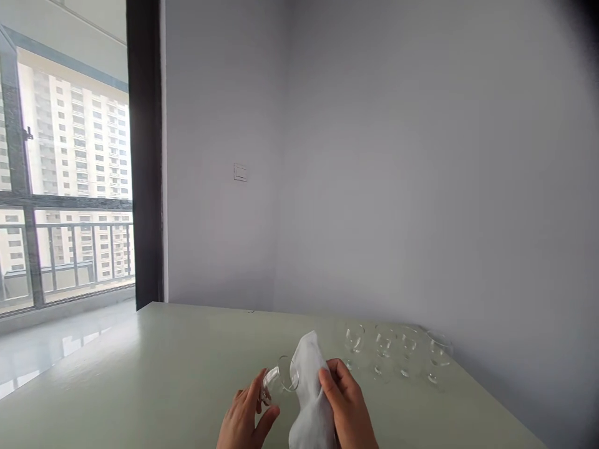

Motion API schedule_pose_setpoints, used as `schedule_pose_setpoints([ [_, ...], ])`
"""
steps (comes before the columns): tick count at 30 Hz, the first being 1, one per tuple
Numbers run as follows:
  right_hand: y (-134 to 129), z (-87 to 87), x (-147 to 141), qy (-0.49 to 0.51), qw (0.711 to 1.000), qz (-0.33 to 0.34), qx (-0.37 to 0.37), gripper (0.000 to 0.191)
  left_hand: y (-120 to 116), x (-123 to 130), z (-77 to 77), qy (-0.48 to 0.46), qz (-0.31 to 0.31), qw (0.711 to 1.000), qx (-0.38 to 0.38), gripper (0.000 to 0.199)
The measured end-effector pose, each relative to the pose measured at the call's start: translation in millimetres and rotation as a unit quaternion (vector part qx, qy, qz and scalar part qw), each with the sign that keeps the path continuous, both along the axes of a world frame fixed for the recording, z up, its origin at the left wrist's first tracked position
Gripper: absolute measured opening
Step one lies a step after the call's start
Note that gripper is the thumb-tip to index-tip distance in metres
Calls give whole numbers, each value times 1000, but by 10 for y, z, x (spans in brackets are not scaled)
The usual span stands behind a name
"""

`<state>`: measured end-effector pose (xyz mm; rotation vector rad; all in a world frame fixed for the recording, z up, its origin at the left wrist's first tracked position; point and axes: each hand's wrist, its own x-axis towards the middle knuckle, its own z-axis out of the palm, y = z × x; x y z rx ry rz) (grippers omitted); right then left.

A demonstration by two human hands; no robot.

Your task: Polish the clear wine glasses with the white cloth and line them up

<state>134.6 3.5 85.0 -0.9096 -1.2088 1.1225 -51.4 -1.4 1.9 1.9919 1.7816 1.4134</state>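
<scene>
My left hand (243, 421) is closed around a small clear glass (279, 381), thumb and fingers wrapped about its lower part. The glass lies tipped on its side in that grip, its round mouth turned toward my right hand. I cannot tell whether the stem or the bowl bears most of the hold, since the fingers cover that part.

My right hand (349, 408) is clenched on a white cloth (309, 390). The cloth bunches up above the fingers into a soft peak and hangs down below the palm toward the bottom edge of the view. Its near fold sits right against the rim of the glass, so the two hands are close together with the cloth between them. Whether the cloth actually goes inside the mouth I cannot make out.

Beyond my right hand, a little farther out on the table (154, 374), four more glasses (395, 352) stand upright in a row, each on its own foot and apart from its neighbour. The closest of them stands near the knuckles of the right hand but not touching.

Both hands hover just over the pale green tabletop. Past the table a grey wall (397, 187) carries a switch plate (240, 173), and off beyond my left hand a window (70, 187) shows a tall building.
</scene>
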Motion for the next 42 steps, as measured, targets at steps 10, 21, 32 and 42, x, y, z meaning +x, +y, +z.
schedule_pose_setpoints([
  [10, -145, -65, -158, -150, 973, 169, -39, 53, -86, -103, 337, 263, -28, 945, 192, 53],
  [21, -63, -124, -150, 66, 958, 216, -177, 43, -150, -66, 628, 365, -16, 885, 290, 28],
  [32, -150, -94, 105, -261, 933, 249, 9, 25, -163, -163, 843, 51, -328, 910, -250, 18],
  [42, -226, -131, 77, -10, 960, 226, -166, 56, -373, -142, 894, 453, -94, 863, 204, 34],
])
